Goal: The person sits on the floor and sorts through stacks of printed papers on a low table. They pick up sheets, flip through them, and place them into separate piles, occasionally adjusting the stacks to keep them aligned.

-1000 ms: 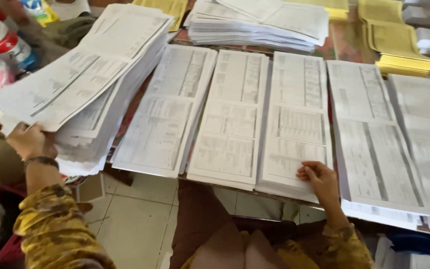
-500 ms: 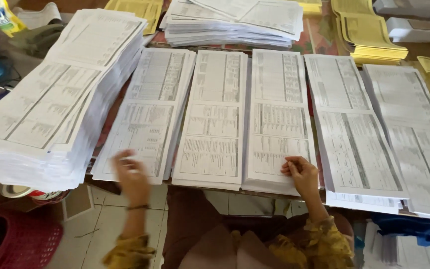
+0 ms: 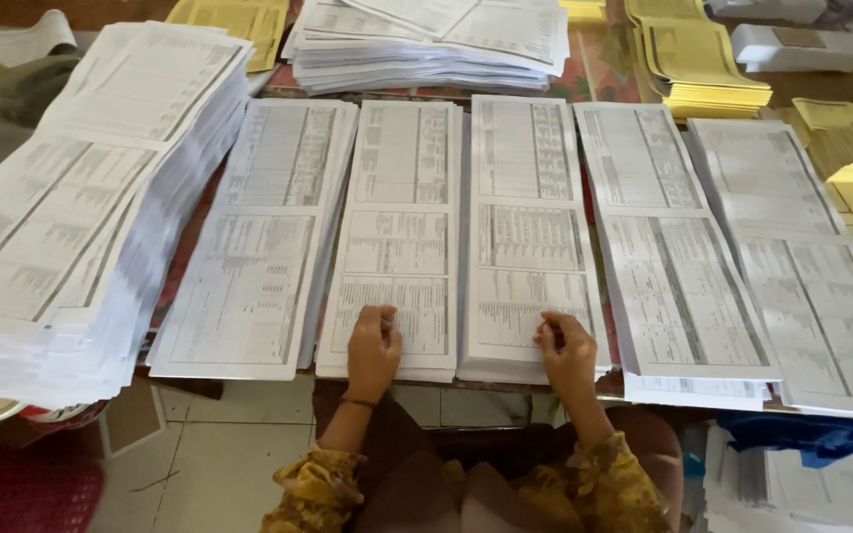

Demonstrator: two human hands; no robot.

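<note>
Several long stacks of printed white sheets lie side by side on the table. My left hand rests with curled fingers on the near end of the second stack from the left. My right hand presses its fingertips on the near end of the middle stack, pinching at the top sheet's lower edge. Both wrists come out of yellow patterned sleeves. Neither hand has lifted a sheet clear of its stack.
A tall, thick pile of sheets stands at the left. More white stacks and yellow paper piles lie at the back. Two more long stacks sit to the right. Blue cloth and tiled floor lie below.
My left hand left the tall left pile and moved right onto the second stack. My right hand shifted left on the middle stack's near end. The view tilted down.
</note>
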